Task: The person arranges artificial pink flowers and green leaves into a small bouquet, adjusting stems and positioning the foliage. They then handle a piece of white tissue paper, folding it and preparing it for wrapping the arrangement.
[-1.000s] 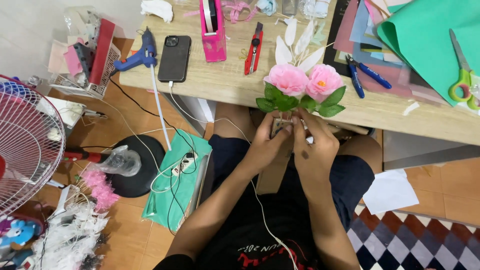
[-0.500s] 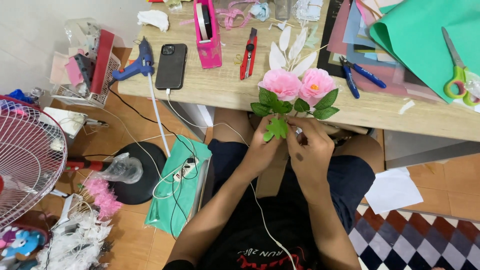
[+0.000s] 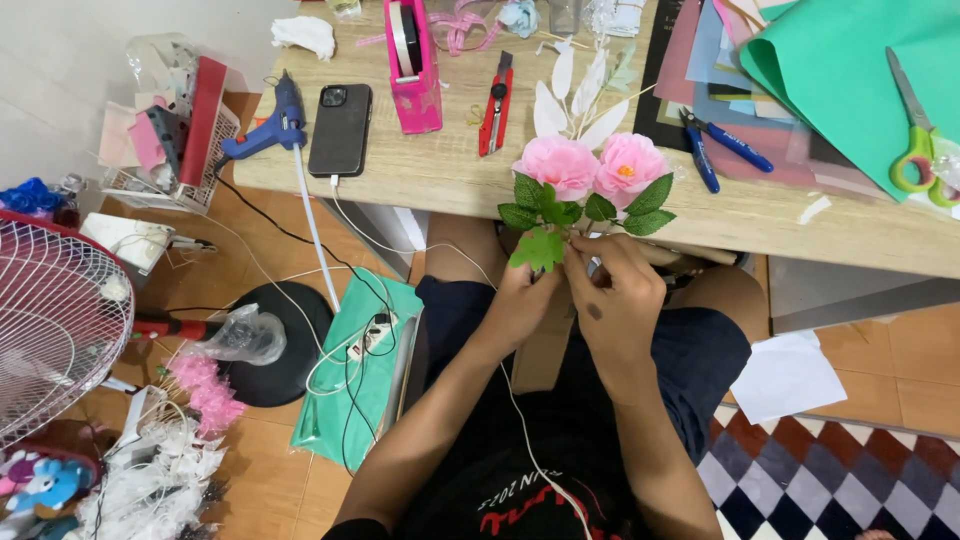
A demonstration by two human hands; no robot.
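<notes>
In front of me stands a light wooden table (image 3: 420, 170). Near its left edge lie a blue glue gun (image 3: 268, 130) and a black phone (image 3: 340, 129). A pink tape dispenser (image 3: 412, 65) and red cutter (image 3: 496, 103) sit mid-table; green paper (image 3: 840, 90), scissors (image 3: 912, 140) and blue pliers (image 3: 722, 143) lie toward the right.

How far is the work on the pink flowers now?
Done: two pink flowers already carry green leaves. In hand: the left hand and right hand pinch the stem just below them. Left: white petals lie unused on the table.
</notes>
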